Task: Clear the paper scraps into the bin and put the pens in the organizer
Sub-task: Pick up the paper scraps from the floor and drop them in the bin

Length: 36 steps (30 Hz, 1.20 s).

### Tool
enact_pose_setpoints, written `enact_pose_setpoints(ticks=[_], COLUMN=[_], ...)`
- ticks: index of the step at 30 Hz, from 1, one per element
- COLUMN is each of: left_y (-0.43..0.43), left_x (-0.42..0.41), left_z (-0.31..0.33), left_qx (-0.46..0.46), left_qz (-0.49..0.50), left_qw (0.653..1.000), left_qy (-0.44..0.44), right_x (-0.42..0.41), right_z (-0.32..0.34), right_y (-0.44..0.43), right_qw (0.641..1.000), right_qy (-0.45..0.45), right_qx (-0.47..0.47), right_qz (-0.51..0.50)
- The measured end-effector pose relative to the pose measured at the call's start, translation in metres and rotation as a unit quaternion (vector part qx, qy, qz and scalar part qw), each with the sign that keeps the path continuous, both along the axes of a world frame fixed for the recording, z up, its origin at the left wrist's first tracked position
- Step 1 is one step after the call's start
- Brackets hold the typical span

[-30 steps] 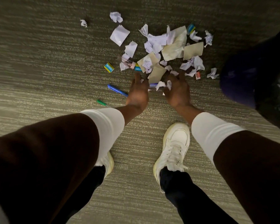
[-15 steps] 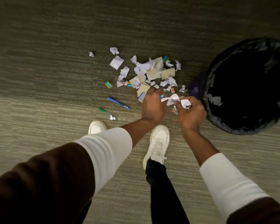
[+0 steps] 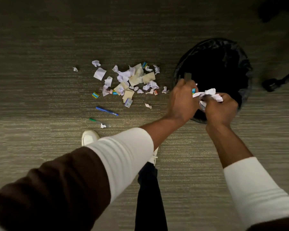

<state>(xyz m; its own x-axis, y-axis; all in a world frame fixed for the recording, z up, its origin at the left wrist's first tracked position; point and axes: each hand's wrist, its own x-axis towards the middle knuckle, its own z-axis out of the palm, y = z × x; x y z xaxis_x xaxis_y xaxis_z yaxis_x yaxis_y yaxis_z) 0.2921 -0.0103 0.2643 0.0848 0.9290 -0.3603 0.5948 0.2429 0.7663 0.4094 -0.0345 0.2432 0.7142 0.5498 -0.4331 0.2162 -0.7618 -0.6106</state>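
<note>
Two hands: left hand (image 3: 182, 101) and right hand (image 3: 219, 110) clutch crumpled scraps (image 3: 207, 94) together
Advice: release fully inside bin (image 3: 240, 67) rim

Both hands, left (image 3: 182, 102) & right (image 3: 219, 110), clutch crumpled paper (image 3: 207, 95) over the black-lined bin (image 3: 237, 52), w/ a scrap pile (image 3: 132, 79), blue pen (image 3: 106, 111) & green pen (image 3: 97, 121) on the carpet (image 3: 40, 47).

Floor: grey-olive carpet (image 3: 48, 39), fine horizontal striping, dimly lit, darker toward top. Black chair caster and leg (image 3: 274, 84) at right edge; dark shape (image 3: 277, 9) top right corner.
</note>
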Motion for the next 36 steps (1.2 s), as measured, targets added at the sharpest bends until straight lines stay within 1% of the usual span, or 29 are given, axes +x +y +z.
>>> enact_pose_setpoints(ticks=[3,4,7,8,13,16,20,23,25,28,31,34,36], left_y=[0.008,0.011,0.016,0.016,0.007,-0.002,-0.029,-0.051,-0.065,-0.082,-0.093,-0.097,-0.100], left_x=[0.020,0.025,0.034,0.036,0.036,0.030,0.008,-0.022,-0.049,-0.100,-0.157,-0.216,-0.251], left_z=[-0.007,-0.009,-0.011,-0.010,-0.005,-0.002,-0.007,-0.018,-0.033,-0.062,-0.101,-0.147,-0.180], left_qx=[-0.029,-0.043,-0.067,-0.070,-0.054,-0.004,0.045,0.044,0.017,-0.063,-0.121,-0.220,-0.285], left_qz=[-0.064,-0.071,-0.071,-0.069,-0.092,-0.091,-0.026,0.028,0.060,0.098,0.128,0.164,0.155], left_qw=[0.997,0.995,0.994,0.994,0.993,0.994,0.997,0.997,0.995,0.986,0.970,0.934,0.908], left_qy=[0.043,0.049,0.049,0.045,0.058,0.064,0.061,0.064,0.078,0.115,0.167,0.229,0.266], right_x=[0.017,0.021,0.029,0.031,0.037,0.032,0.010,-0.017,-0.038,-0.070,-0.094,-0.110,-0.116], right_z=[-0.008,-0.009,-0.013,-0.014,-0.013,-0.007,0.001,0.000,-0.007,-0.025,-0.056,-0.101,-0.136], right_y=[0.005,0.007,0.009,0.008,0.005,0.003,-0.003,-0.011,-0.020,-0.034,-0.041,-0.044,-0.044], right_qw=[0.999,0.999,0.992,0.992,0.996,0.999,0.993,0.980,0.966,0.943,0.912,0.885,0.869], right_qy=[0.015,0.027,0.097,0.103,0.045,0.033,0.031,0.046,0.046,0.095,0.069,0.026,0.006], right_qx=[-0.021,-0.026,-0.031,-0.034,-0.061,-0.042,0.012,0.030,0.030,-0.008,-0.046,-0.105,-0.151], right_qz=[-0.022,-0.031,-0.068,-0.070,-0.035,0.007,0.110,0.190,0.252,0.319,0.402,0.453,0.471])
